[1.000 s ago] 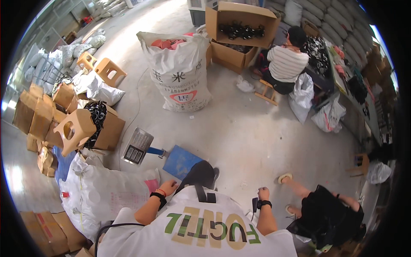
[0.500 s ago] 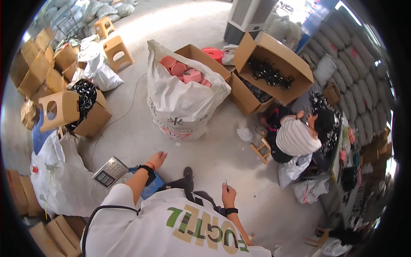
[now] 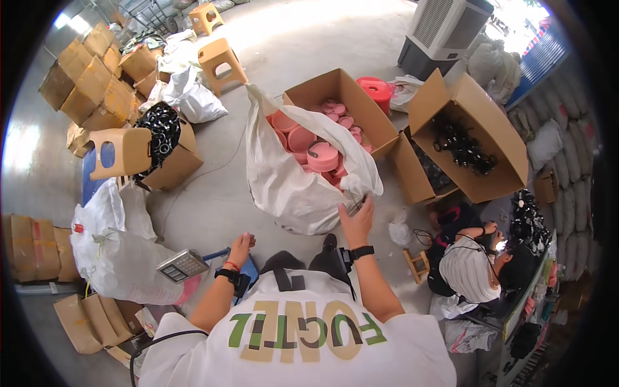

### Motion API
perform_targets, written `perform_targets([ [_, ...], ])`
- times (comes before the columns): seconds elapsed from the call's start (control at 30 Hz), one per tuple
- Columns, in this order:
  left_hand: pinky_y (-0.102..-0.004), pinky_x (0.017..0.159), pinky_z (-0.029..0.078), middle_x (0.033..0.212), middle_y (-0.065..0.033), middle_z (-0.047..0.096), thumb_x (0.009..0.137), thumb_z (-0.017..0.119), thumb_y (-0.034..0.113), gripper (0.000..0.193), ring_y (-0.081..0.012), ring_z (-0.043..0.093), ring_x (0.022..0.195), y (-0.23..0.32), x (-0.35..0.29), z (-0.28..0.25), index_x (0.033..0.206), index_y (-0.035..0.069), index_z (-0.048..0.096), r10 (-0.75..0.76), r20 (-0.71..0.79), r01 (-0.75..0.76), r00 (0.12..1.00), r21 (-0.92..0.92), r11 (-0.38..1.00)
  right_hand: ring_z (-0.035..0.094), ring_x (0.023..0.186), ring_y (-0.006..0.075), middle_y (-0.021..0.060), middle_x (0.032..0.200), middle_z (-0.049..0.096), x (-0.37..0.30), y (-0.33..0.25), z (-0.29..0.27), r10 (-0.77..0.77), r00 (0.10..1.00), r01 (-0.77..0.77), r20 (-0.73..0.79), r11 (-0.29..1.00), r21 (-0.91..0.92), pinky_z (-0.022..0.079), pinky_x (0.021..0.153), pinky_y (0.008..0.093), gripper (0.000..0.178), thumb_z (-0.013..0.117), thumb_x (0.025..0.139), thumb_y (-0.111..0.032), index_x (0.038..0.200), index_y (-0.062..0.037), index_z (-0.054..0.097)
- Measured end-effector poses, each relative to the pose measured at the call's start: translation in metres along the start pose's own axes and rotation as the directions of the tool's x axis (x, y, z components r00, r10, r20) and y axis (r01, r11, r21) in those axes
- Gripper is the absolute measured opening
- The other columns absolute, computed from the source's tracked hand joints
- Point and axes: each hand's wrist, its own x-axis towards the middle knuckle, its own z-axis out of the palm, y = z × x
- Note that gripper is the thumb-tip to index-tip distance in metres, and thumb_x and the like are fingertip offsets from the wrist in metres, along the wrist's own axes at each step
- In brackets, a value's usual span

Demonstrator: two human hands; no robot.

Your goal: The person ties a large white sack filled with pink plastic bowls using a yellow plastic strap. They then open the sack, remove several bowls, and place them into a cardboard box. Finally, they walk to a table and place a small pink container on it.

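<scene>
Gripping the rim of the white sack (image 3: 290, 187) with pinched fingers, the right hand (image 3: 356, 222) keeps its mouth open — pink discs (image 3: 309, 147) heaped inside; left hand (image 3: 242, 247), loosely curled and empty, hangs near the sack's base beside the scale display (image 3: 182, 265).

Sack ahead, boxes behind and to its right.
The right hand (image 3: 356, 221) touches the near rim of the sack (image 3: 290, 187) of lids (image 3: 314, 151); the left hand (image 3: 241, 246) hangs above the scale (image 3: 182, 265), left. An open box (image 3: 467, 138) stands right, a stool (image 3: 222, 62) behind-left.
</scene>
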Motion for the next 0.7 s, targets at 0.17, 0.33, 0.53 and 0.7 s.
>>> perform_targets([
  [0.17,-0.0342,0.087,0.039,0.114,-0.0144,0.054,0.089,0.042,0.043,0.053,-0.0236,0.049,0.109,0.067,0.070,-0.011,0.114,-0.002,0.048,0.241,-0.220,-0.223,0.945,0.102,0.969,0.053,0.086,0.0346,0.0180,0.091,0.055,-0.002,0.015,0.016,0.067,0.930,-0.091,0.362,0.995,0.051,0.042,0.074,0.0411,0.025,0.057,0.077,-0.015,0.096,-0.0002,0.051],
  [0.33,-0.0338,0.096,0.033,0.118,-0.0264,0.048,0.081,0.060,0.037,0.064,-0.0309,0.045,0.114,0.160,0.170,0.002,0.122,-0.008,0.040,0.558,-0.449,-0.425,0.698,0.367,0.827,0.054,0.081,0.0293,0.0171,0.089,0.055,-0.033,0.032,-0.034,0.253,0.926,-0.309,0.281,0.935,0.175,0.042,0.072,0.0344,0.022,0.052,0.080,-0.008,0.100,0.0010,0.051],
  [0.53,-0.0309,0.086,0.042,0.109,-0.0134,0.057,0.087,0.052,0.029,0.049,-0.0234,0.055,0.098,0.197,0.221,0.010,0.122,-0.004,0.041,0.587,-0.125,-0.584,0.800,0.062,0.810,0.054,0.091,0.0202,0.0085,0.107,0.055,-0.009,-0.008,0.015,0.713,0.666,-0.455,-0.220,0.622,0.638,0.041,0.080,0.0308,0.033,0.041,0.090,-0.023,0.105,0.0043,0.052],
  [0.7,-0.0288,0.076,0.045,0.091,-0.0050,0.059,0.092,0.040,0.025,0.026,-0.0153,0.056,0.083,0.189,0.200,-0.013,0.102,0.004,0.051,0.280,-0.136,-0.303,0.950,-0.611,0.732,0.054,0.086,0.0151,0.0076,0.095,0.058,-0.023,0.017,0.016,0.817,0.577,-0.422,-0.007,0.305,0.854,0.041,0.076,0.0278,0.032,0.040,0.088,-0.024,0.100,0.0016,0.056],
])
